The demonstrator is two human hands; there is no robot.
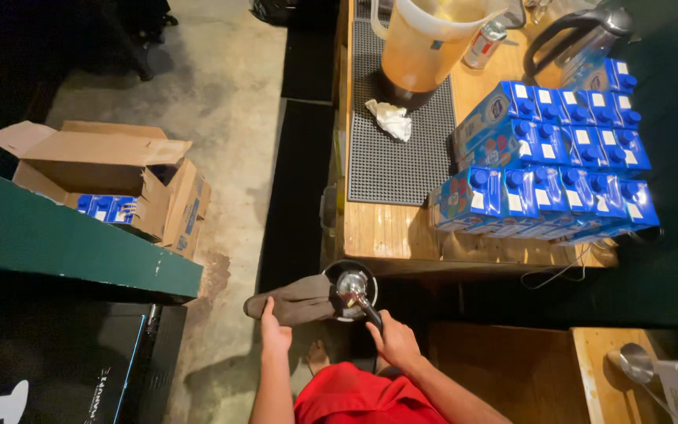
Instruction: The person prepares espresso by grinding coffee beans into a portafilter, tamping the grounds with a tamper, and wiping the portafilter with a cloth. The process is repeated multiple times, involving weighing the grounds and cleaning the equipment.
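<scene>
1. Our left hand is closed on a dark grey cloth. The cloth drapes over the side of a small round black pot, so it prob. pads the hand from the pot's wall.
2. Our right hand is wrapped round the black handle of a shiny metal ladle. The round bowl of the ladle sits inside the pot, near its middle.
3. The pot is low, in front of our red shirt, just under the edge of the wooden counter. Both hands are on it, one each side; that looks like the way to keep it steady.
4. On the counter, a black rubber mat lies flat. A big plastic jug with orange-brown drink stands at its far end, w/ a crumpled white rag just beside it. Mat is prob. there to catch drips.
5. Right of the mat, lots of blue cartons lie packed in rows, caps up, touching each other.
6. Behind them are a metal kettle and a can.
7. On the floor to the left, an open cardboard box has more blue cartons in it.
8. Bottom right, another ladle rests on a wood top.
</scene>
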